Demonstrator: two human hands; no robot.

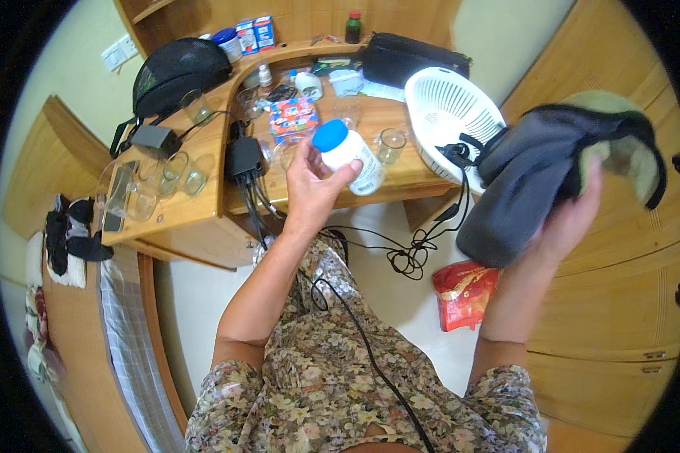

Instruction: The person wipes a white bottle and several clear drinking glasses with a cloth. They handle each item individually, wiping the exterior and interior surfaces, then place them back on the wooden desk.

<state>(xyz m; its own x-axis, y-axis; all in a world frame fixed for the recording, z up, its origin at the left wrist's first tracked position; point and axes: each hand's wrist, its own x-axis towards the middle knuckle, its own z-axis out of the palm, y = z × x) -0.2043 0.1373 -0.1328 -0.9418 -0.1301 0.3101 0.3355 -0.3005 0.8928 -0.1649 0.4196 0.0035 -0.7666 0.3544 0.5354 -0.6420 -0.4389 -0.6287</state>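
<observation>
My left hand [313, 189] is closed around a white plastic bottle [360, 161] with a blue screw cap, held tilted above the front of the wooden desk [389, 198]. On the right, my right hand [570, 223] grips a soft dark grey cloth article [525, 170] with an olive-green part and a black edge; its exact kind is unclear. The cloth hangs beside a white slotted plastic basket [446, 106] and covers part of its right rim. Close to the bottle stand a clear drinking glass [391, 146] and a colourful patterned box [293, 117].
More glasses [175, 172], black power adapters [245, 160] and a black mesh bag [183, 72] crowd the desk's left side. A black pouch [415, 59] lies at the back. Tangled black cables [409, 260] and a red packet [463, 293] are on the floor.
</observation>
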